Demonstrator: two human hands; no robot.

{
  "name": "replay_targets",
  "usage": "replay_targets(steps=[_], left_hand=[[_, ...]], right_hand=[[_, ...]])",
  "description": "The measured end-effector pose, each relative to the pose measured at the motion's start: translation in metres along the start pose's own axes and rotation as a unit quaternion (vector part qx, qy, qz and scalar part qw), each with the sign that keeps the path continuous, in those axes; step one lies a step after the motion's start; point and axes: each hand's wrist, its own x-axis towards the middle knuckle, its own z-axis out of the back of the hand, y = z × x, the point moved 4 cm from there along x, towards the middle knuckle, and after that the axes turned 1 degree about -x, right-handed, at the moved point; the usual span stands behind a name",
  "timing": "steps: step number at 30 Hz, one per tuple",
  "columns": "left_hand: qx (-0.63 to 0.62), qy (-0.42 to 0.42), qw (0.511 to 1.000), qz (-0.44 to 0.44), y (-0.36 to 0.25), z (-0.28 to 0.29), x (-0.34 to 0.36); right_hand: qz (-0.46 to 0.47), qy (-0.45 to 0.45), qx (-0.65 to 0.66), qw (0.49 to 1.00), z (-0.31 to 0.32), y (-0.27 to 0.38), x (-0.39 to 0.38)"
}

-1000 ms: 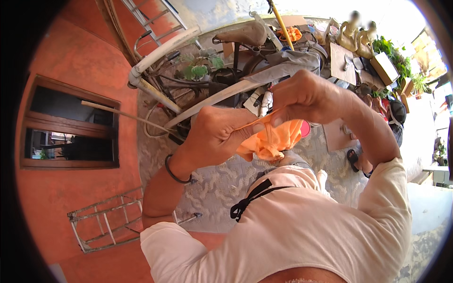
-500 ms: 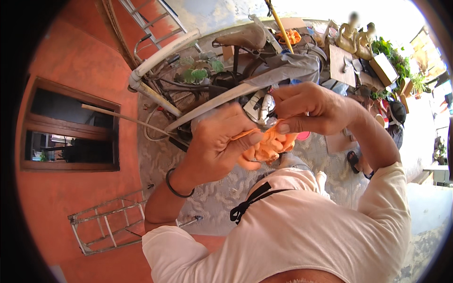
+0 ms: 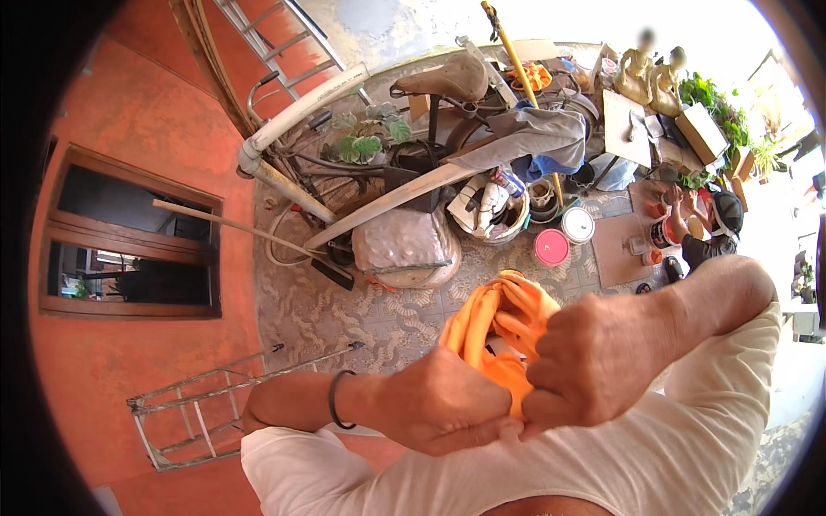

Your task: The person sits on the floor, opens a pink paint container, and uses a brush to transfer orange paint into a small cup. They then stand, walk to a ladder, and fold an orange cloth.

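Observation:
An orange cloth (image 3: 482,322), bunched and folded into a loop, hangs in front of my chest. My left hand (image 3: 443,400), with a dark band at its wrist, grips the cloth's near edge with closed fingers. Against it my right hand (image 3: 594,361) is closed on the same edge, the knuckles of both hands nearly touching. The fingertips are mostly hidden behind the backs of the hands. The cloth's far part droops open beyond the hands, over the patterned floor.
Beyond the cloth stand a pink-lidded tub (image 3: 551,247), a white-lidded bucket (image 3: 577,225) and a wrapped block (image 3: 400,241). A pale pipe frame (image 3: 387,199) crosses before a bicycle saddle (image 3: 443,79). A ladder (image 3: 194,421) lies left; a person in a dark cap (image 3: 728,209) crouches right.
Both hands have come down and nearer to my chest with the orange cloth. The crumpled cloth now hangs in a wider loop, and the hands have come together.

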Motion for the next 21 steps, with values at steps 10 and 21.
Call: replay_targets(steps=[10,21], left_hand=[[-0.016,-0.004,0.999,-0.04,0.006,-0.001,0.005],[0.12,-0.1,0.988,-0.004,0.017,0.039,0.026]], right_hand=[[-0.006,0.021,0.008,1.0,0.001,0.01,-0.022],[-0.102,-0.082,-0.106,0.986,0.015,-0.021,-0.038]])
